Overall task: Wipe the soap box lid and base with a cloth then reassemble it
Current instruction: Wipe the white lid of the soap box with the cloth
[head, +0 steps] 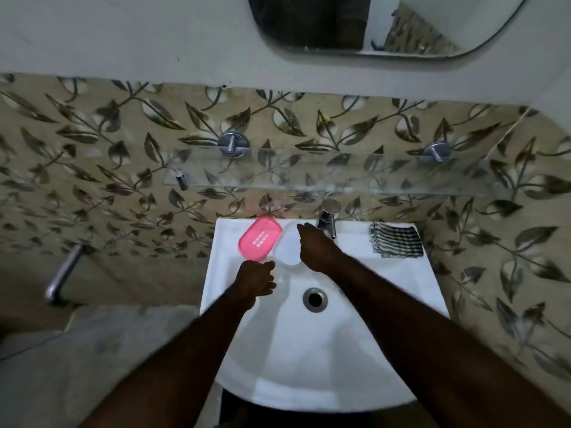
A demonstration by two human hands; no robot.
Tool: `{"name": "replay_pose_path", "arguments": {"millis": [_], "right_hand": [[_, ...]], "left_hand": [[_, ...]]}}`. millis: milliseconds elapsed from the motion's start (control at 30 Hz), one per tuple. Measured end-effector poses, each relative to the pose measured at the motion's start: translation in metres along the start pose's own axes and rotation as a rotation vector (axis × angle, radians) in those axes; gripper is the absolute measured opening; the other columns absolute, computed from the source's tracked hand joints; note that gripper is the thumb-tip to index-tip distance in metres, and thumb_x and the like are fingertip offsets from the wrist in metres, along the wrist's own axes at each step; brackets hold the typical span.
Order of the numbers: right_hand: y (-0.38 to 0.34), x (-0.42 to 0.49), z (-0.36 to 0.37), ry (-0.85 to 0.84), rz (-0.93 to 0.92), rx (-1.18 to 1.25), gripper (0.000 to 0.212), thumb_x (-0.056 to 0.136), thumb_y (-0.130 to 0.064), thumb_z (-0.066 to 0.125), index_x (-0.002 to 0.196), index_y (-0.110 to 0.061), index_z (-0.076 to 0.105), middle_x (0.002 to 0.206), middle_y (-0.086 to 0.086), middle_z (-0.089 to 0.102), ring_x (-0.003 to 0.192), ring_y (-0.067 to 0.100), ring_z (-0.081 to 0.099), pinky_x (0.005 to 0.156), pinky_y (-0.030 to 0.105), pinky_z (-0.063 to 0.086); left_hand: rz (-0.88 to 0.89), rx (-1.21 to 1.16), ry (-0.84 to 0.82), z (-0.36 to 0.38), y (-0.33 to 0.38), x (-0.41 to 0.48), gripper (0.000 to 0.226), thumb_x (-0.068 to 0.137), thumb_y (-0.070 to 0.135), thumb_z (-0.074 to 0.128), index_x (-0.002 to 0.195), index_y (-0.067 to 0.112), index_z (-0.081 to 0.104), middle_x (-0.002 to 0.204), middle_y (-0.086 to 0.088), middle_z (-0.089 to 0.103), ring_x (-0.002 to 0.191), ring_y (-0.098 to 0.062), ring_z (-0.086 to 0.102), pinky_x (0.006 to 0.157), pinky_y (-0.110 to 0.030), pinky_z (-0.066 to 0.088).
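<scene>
The pink soap box base [260,238] lies on the back left ledge of the white sink [386,273], its drain holes facing up. Right beside it is the clear, whitish soap box lid [289,246], blurred and hard to outline. My right hand [318,248] grips the lid's right edge, with a finger stretched along it toward the wall. Just below the base and at the lid's near end, my left hand [256,278] hovers with its fingers loosely curled and nothing in them. A folded black-and-white checked cloth [397,240] rests on the back right ledge, untouched.
A chrome tap [328,218] stands behind my right hand at the middle of the back ledge. The drain [315,299] is in the basin. A glass shelf [309,176] juts out from the leaf-patterned tiles above the sink, under a mirror [386,23].
</scene>
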State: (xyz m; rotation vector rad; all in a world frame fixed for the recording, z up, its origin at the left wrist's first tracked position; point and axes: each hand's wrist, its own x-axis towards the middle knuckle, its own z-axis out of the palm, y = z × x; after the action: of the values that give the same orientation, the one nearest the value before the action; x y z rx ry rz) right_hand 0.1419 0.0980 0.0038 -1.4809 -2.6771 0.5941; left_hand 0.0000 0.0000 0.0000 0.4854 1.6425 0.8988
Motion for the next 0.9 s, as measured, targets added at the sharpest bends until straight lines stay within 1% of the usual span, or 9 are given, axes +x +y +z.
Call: {"name": "replay_pose_path", "arguments": {"millis": [100, 200, 300, 367, 467, 567, 667, 733, 900], "right_hand": [[-0.006, 0.010, -0.010, 0.003, 0.066, -0.056, 0.054, 0.088, 0.005, 0.046, 0.140, 0.009, 0.032, 0.140, 0.028, 0.040, 0.130, 0.040, 0.039, 0.107, 0.038, 0.032], [-0.010, 0.017, -0.013, -0.039, 0.093, -0.093, 0.058, 0.091, 0.004, 0.043, 0.145, 0.009, 0.022, 0.149, 0.026, 0.032, 0.137, 0.035, 0.032, 0.110, 0.034, 0.025], [-0.014, 0.025, -0.012, -0.039, 0.164, -0.103, 0.057, 0.090, 0.003, 0.043, 0.144, 0.009, 0.024, 0.143, 0.026, 0.038, 0.130, 0.037, 0.042, 0.106, 0.037, 0.035], [-0.017, 0.030, -0.008, -0.038, 0.189, -0.108, 0.060, 0.091, 0.000, 0.043, 0.145, 0.009, 0.021, 0.139, 0.028, 0.042, 0.125, 0.039, 0.046, 0.102, 0.041, 0.040], [-0.018, 0.035, -0.002, -0.055, 0.212, -0.106, 0.063, 0.091, -0.003, 0.044, 0.147, 0.009, 0.017, 0.134, 0.027, 0.048, 0.120, 0.038, 0.050, 0.097, 0.041, 0.041], [-0.017, 0.037, -0.002, -0.029, 0.244, -0.046, 0.060, 0.090, -0.003, 0.045, 0.145, 0.007, 0.023, 0.129, 0.025, 0.053, 0.119, 0.036, 0.052, 0.096, 0.039, 0.042], [-0.020, 0.029, -0.006, 0.010, 0.260, 0.012, 0.047, 0.089, -0.004, 0.046, 0.135, 0.002, 0.039, 0.123, 0.022, 0.058, 0.114, 0.037, 0.055, 0.092, 0.039, 0.045], [-0.022, 0.017, -0.006, 0.048, 0.242, 0.038, 0.043, 0.088, -0.006, 0.047, 0.131, -0.003, 0.045, 0.126, 0.018, 0.058, 0.116, 0.036, 0.054, 0.095, 0.038, 0.043], [-0.029, -0.020, -0.017, 0.120, 0.098, 0.366, 0.046, 0.097, -0.007, 0.045, 0.143, -0.005, 0.039, 0.145, 0.016, 0.044, 0.130, 0.033, 0.044, 0.106, 0.033, 0.033]], "left_hand": [[-0.050, -0.067, -0.057, 0.002, 0.004, 0.009, 0.019, 0.094, 0.019, 0.060, 0.101, 0.001, 0.057, 0.076, -0.013, 0.056, 0.064, -0.026, 0.060, 0.059, -0.030, 0.052], [-0.064, -0.148, -0.077, 0.010, 0.000, 0.017, 0.015, 0.094, 0.018, 0.060, 0.092, 0.003, 0.059, 0.074, -0.013, 0.056, 0.065, -0.025, 0.060, 0.059, -0.029, 0.053], [-0.079, -0.234, -0.059, 0.017, -0.003, 0.024, 0.016, 0.095, 0.016, 0.059, 0.084, 0.004, 0.059, 0.074, -0.014, 0.058, 0.066, -0.026, 0.061, 0.063, -0.031, 0.054], [-0.091, -0.273, -0.055, 0.021, -0.003, 0.026, 0.017, 0.095, 0.012, 0.057, 0.080, 0.004, 0.058, 0.074, -0.014, 0.057, 0.066, -0.026, 0.060, 0.062, -0.029, 0.054], [-0.066, -0.321, -0.093, 0.021, -0.002, 0.027, 0.019, 0.095, 0.002, 0.051, 0.077, 0.004, 0.057, 0.075, -0.014, 0.055, 0.065, -0.025, 0.059, 0.056, -0.024, 0.053], [-0.015, -0.331, -0.032, 0.020, -0.006, 0.025, 0.023, 0.096, -0.005, 0.045, 0.076, 0.002, 0.055, 0.075, -0.016, 0.057, 0.063, -0.023, 0.062, 0.055, -0.023, 0.056], [0.004, -0.357, 0.027, 0.021, -0.012, 0.014, 0.020, 0.095, -0.005, 0.046, 0.079, -0.001, 0.057, 0.079, -0.019, 0.061, 0.068, -0.025, 0.065, 0.060, -0.023, 0.059], [0.024, -0.366, 0.031, 0.020, -0.016, 0.001, 0.019, 0.097, -0.002, 0.047, 0.084, -0.002, 0.061, 0.083, -0.021, 0.065, 0.077, -0.029, 0.067, 0.067, -0.025, 0.060], [0.122, -0.341, 0.070, 0.002, -0.024, -0.029, 0.021, 0.098, 0.003, 0.048, 0.106, -0.007, 0.065, 0.101, -0.022, 0.071, 0.095, -0.033, 0.070, 0.080, -0.029, 0.060]]}}
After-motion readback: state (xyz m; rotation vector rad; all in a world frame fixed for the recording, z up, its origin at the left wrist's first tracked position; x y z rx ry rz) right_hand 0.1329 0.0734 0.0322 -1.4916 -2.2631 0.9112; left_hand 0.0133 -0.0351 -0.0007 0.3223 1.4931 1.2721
